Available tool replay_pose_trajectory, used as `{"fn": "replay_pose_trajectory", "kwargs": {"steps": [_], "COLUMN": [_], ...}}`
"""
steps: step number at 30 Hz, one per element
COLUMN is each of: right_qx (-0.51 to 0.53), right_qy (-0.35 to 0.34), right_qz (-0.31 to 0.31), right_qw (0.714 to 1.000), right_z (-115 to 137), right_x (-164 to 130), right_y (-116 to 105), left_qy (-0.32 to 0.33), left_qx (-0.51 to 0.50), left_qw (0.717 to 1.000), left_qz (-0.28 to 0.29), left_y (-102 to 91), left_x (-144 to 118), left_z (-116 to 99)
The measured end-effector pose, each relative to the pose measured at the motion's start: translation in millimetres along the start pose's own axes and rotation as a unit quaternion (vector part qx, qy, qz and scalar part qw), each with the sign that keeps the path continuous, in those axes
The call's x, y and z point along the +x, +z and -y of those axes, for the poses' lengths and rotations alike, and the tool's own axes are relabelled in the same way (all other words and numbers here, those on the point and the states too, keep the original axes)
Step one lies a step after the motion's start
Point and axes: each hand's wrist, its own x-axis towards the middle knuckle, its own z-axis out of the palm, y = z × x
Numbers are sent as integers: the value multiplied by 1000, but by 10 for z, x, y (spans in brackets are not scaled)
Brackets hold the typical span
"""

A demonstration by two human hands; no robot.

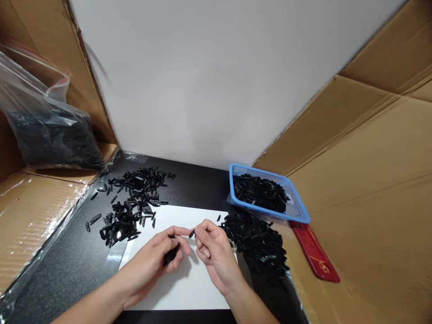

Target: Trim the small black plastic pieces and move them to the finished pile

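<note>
As R fingers (205, 237) pinch sliver (191, 234), L fingers (178, 231) half-curled round pcs (171, 250), no. unclear, sheet (184, 290) edge below

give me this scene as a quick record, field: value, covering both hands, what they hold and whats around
left hand: fingers curled around dark pieces
right hand: pinching one small black piece
under the hands: white sheet
left pile: loose black pieces, spread out
right pile: dense black pieces, in front of the basket
blue basket: holds more black pieces
red item: right of the right pile
plastic bag: far left, dark contents
</note>
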Motion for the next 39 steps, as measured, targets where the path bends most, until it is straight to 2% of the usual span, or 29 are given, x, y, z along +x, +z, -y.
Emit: {"fn": "replay_pose_trajectory", "kwargs": {"steps": [5,11,18,24,29,33,37,39], "right_qx": [-3,5,30,32,22,-46,-186,-212], "right_qy": [-2,9,26,30,14,14,-47,-64], "right_qz": [-9,-10,20,26,35,41,40,23], "right_qw": [1000,1000,999,999,999,998,981,975], "right_z": [3,0,-9,-14,-36,-90,-132,-137], "right_x": [-11,-6,10,-2,-9,-12,-12,-7], "right_y": [1,-8,-12,-21,1,9,10,8], "left_qy": [-11,22,35,36,30,33,35,29], "left_qx": [11,28,-29,-30,-21,-40,-48,-36], "left_qw": [1000,999,999,999,999,998,996,997], "left_qz": [-1,20,-25,-2,-20,-47,-62,-64], "left_y": [1,-5,-9,-23,-56,-56,-23,-3], "left_x": [-1,10,36,26,41,53,35,25], "left_z": [18,10,-4,22,57,71,68,57]}}
